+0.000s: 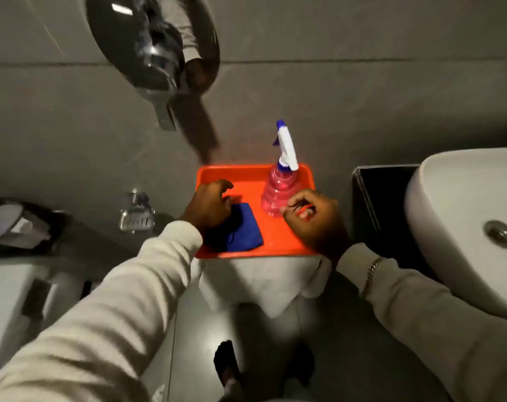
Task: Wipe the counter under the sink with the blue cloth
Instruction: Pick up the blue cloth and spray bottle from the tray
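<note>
Head view, looking steeply down: an orange plastic tray (243, 181) with a raised, rounded rim sits on a stand draped in white cloth (264, 282), backed against a grey tiled wall. On the tray's near left corner lies the blue cloth (243, 230), a soft folded square with a matte nap, one edge running almost to the near rim. The left hand (210, 206) rests on the cloth's far left part, knuckles up, fingers curled loosely and a little spread; whether they actually pinch the fabric cannot be told, since the palm hides the contact. Toward the tray's far right corner stands a spray bottle (272, 192), its ribbed translucent pink body stepping outward like stacked rings, topped by a white trigger head with a blue nozzle. The right hand (311, 217) hangs just beside the bottle's base at the near right of the tray, fingers bent inward but gripping nothing, a chain bracelet (371, 275) showing at the cuff of the cream sleeve. To the right, a glossy white ceramic sink (449, 216) with a metal drain overhangs a dark counter (371, 198), well apart from the cloth.
</note>
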Demonstrator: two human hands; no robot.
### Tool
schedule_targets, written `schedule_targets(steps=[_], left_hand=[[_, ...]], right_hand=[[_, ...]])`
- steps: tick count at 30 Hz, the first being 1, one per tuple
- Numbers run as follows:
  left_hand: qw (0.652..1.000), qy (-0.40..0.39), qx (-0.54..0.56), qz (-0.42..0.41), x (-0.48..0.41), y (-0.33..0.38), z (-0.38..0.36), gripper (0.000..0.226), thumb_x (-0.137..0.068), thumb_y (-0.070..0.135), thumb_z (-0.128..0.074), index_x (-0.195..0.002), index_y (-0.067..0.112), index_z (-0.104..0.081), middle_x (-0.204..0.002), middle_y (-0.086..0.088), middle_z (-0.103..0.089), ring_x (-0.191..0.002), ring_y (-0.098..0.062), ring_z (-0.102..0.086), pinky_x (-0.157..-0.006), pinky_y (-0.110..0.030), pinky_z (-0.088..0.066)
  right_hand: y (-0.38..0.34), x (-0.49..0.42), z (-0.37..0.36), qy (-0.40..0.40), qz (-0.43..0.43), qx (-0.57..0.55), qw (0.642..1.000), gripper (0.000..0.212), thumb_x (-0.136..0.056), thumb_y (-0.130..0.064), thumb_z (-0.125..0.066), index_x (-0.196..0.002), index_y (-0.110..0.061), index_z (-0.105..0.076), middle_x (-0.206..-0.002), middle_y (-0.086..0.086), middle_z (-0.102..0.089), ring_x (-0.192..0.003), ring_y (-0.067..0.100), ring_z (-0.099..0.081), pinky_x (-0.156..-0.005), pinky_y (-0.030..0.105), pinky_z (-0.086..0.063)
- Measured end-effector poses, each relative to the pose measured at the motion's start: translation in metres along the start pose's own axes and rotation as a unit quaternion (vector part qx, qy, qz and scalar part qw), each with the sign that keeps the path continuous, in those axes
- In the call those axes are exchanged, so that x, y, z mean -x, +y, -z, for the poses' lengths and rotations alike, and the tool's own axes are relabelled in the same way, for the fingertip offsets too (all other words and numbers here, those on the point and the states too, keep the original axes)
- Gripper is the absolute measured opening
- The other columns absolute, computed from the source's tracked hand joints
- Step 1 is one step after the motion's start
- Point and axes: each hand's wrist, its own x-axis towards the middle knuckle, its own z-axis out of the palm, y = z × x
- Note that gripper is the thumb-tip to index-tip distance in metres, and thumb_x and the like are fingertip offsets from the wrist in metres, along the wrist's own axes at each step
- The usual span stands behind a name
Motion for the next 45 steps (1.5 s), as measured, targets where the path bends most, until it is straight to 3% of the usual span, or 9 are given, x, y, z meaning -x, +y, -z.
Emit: schedule_targets(steps=[10, 16, 19, 22, 25, 28, 32, 39, 45], left_hand=[[0.953, -0.215, -0.196, 0.090, -0.050, -0.017, -0.023, 0.054, -0.060, 0.035, -0.085, -0.100, 0.005, -0.063, -0.109, -0.022, -0.066, -0.100, -0.037, -0.064, -0.073, -0.035, -0.050], [0.954, -0.253, -0.076, 0.139, -0.058, -0.001, -0.012, 0.028, -0.050, 0.023, -0.083, -0.067, 0.010, -0.064, -0.065, -0.003, -0.058, -0.065, -0.021, -0.057, -0.053, -0.024, -0.041], [0.953, -0.254, 0.072, 0.148, -0.048, 0.003, 0.004, 0.020, -0.057, 0.001, -0.077, -0.056, 0.012, -0.060, -0.056, -0.002, -0.056, -0.061, -0.019, -0.052, -0.056, -0.023, -0.041], [0.935, -0.239, 0.214, 0.154, -0.037, 0.001, 0.018, 0.028, -0.053, -0.004, -0.071, -0.073, 0.007, -0.056, -0.083, -0.016, -0.058, -0.078, -0.027, -0.053, -0.073, -0.036, -0.042], [0.909, -0.201, 0.333, 0.151, -0.025, 0.000, 0.027, 0.039, -0.063, -0.014, -0.064, -0.098, 0.000, -0.055, -0.097, -0.021, -0.055, -0.092, -0.033, -0.053, -0.087, -0.044, -0.042], [0.884, -0.169, 0.416, 0.130, -0.020, 0.001, 0.032, 0.050, -0.072, -0.023, -0.054, -0.120, -0.008, -0.048, -0.109, -0.023, -0.055, -0.102, -0.036, -0.054, -0.098, -0.051, -0.042], [0.874, -0.146, 0.449, 0.116, -0.017, 0.003, 0.037, 0.052, -0.078, -0.019, -0.055, -0.122, 0.009, -0.049, -0.098, -0.015, -0.061, -0.082, -0.027, -0.062, -0.072, -0.033, -0.057], [0.851, -0.213, 0.475, 0.070, 0.002, 0.010, 0.034, 0.055, -0.078, -0.019, -0.055, -0.125, 0.009, -0.053, -0.104, -0.013, -0.067, -0.081, -0.020, -0.072, -0.073, -0.034, -0.059], [0.842, -0.218, 0.488, 0.068, 0.019, 0.018, 0.032, 0.057, -0.077, -0.022, -0.054, -0.125, 0.007, -0.053, -0.102, -0.014, -0.068, -0.079, -0.020, -0.073, -0.074, -0.036, -0.060]], right_hand=[[0.014, -0.087, -0.031, 0.001, -0.101, -0.085, 0.991, 0.069, -0.066, -0.041, -0.083, -0.120, -0.013, -0.050, -0.101, -0.007, -0.064, -0.085, 0.007, -0.062, -0.080, 0.024, -0.054], [0.007, -0.118, -0.052, 0.004, -0.088, -0.131, 0.987, 0.041, -0.071, -0.009, -0.065, -0.111, -0.008, -0.065, -0.090, -0.018, -0.067, -0.081, -0.015, -0.063, -0.082, 0.022, -0.052], [-0.010, -0.131, -0.043, -0.029, -0.111, -0.173, 0.978, 0.056, -0.069, 0.003, -0.055, -0.121, -0.017, -0.064, -0.100, 0.008, -0.071, -0.077, 0.016, -0.069, -0.080, 0.042, -0.059], [-0.032, -0.148, -0.021, -0.136, -0.058, -0.169, 0.974, 0.053, -0.068, 0.004, -0.054, -0.117, -0.015, -0.064, -0.111, 0.021, -0.070, -0.075, 0.030, -0.071, -0.069, 0.049, -0.063], [-0.045, -0.149, 0.002, -0.299, -0.001, -0.128, 0.946, 0.074, -0.072, 0.010, -0.058, -0.134, -0.030, -0.048, -0.111, 0.012, -0.070, -0.071, -0.005, -0.066, -0.065, 0.012, -0.057], [-0.042, -0.134, 0.016, -0.441, 0.011, 0.029, 0.897, 0.071, -0.081, 0.006, -0.070, -0.144, -0.012, -0.044, -0.132, -0.001, -0.058, -0.107, -0.010, -0.054, -0.089, -0.003, -0.039], [-0.030, -0.110, 0.027, -0.505, 0.006, 0.152, 0.850, 0.066, -0.086, -0.029, -0.074, -0.144, -0.015, -0.046, -0.148, -0.004, -0.051, -0.124, -0.001, -0.046, -0.091, -0.004, -0.026], [-0.034, -0.096, 0.033, -0.522, -0.062, 0.175, 0.833, 0.071, -0.079, -0.042, -0.076, -0.143, -0.036, -0.045, -0.131, 0.000, -0.067, -0.119, 0.019, -0.062, -0.108, 0.033, -0.045], [-0.047, -0.085, 0.036, -0.506, -0.038, 0.210, 0.836, 0.081, -0.058, -0.057, -0.070, -0.135, -0.038, -0.052, -0.122, 0.004, -0.072, -0.107, 0.025, -0.069, -0.101, 0.040, -0.052]])
